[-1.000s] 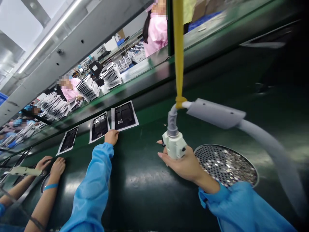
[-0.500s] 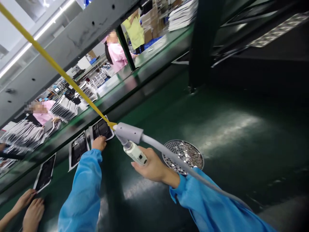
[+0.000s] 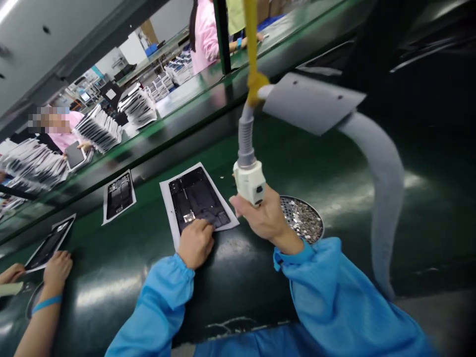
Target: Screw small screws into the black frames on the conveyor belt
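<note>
My left hand (image 3: 196, 242) has its fingers curled over the near edge of a flat black device panel (image 3: 197, 196), which lies on white sheeting and shows a small silvery piece. My right hand (image 3: 266, 213) is wrapped around a white electric screwdriver (image 3: 250, 182), held upright with its lower end hidden by the hand. A ribbed grey cable leaves its top, tied to a yellow strap (image 3: 251, 44) and running into a grey sleeve (image 3: 312, 103). Behind my right wrist is a round perforated dish (image 3: 320, 223) of small shiny metal parts.
More black panels (image 3: 119, 196) lie along the green work surface (image 3: 230, 292) to the left. A co-worker's hands (image 3: 58, 270) touch one there. Beyond a raised ledge are stacks of white-edged sheets (image 3: 98, 130) and people in pink. A dark post (image 3: 223, 37) stands behind.
The panel under my left hand has come nearer and to the right, away from the back ledge. The screwdriver now stands more upright, and its cable bows out to the right.
</note>
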The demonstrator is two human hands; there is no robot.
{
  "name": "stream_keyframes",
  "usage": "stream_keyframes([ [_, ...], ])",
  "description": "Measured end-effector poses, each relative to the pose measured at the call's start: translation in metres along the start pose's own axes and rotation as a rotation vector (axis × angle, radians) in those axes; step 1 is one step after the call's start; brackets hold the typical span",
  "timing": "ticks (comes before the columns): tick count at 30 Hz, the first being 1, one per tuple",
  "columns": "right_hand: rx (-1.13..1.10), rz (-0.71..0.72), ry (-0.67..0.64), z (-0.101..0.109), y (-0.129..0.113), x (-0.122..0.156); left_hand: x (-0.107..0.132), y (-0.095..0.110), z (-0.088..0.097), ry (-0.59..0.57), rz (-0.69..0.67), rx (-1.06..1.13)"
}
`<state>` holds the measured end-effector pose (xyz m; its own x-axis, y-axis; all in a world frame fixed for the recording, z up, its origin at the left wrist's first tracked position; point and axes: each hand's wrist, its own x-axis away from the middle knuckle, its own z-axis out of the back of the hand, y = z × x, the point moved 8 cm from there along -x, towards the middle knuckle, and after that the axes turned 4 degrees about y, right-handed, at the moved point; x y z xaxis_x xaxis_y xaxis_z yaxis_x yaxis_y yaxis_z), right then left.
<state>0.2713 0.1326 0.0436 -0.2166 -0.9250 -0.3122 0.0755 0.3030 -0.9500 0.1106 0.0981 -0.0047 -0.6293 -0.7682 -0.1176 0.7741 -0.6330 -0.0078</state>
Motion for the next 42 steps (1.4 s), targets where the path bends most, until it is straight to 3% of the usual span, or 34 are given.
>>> stream_keyframes([
  [5,0.114,0.024,0.025,0.011,0.000,-0.006,0.025,0.034,-0.001,0.098,-0.016,0.122],
  [11,0.015,-0.089,0.019,0.024,0.004,-0.019,0.034,0.026,0.001,0.194,0.036,0.229],
  [17,0.044,-0.098,0.124,0.050,0.005,-0.022,0.030,0.026,-0.005,0.225,0.050,0.193],
  [22,-0.080,-0.069,0.136,0.049,0.017,-0.020,0.029,0.029,-0.003,0.225,0.028,0.241],
  [34,-0.041,-0.082,0.086,0.036,0.022,-0.013,0.033,0.037,0.003,0.258,-0.023,0.249],
  [37,-0.043,-0.085,0.081,0.035,0.024,-0.014,0.035,0.024,0.009,0.309,0.024,0.285],
  [42,-0.031,-0.093,0.087,0.035,0.025,-0.014,0.041,-0.021,0.015,0.368,0.237,0.194],
])
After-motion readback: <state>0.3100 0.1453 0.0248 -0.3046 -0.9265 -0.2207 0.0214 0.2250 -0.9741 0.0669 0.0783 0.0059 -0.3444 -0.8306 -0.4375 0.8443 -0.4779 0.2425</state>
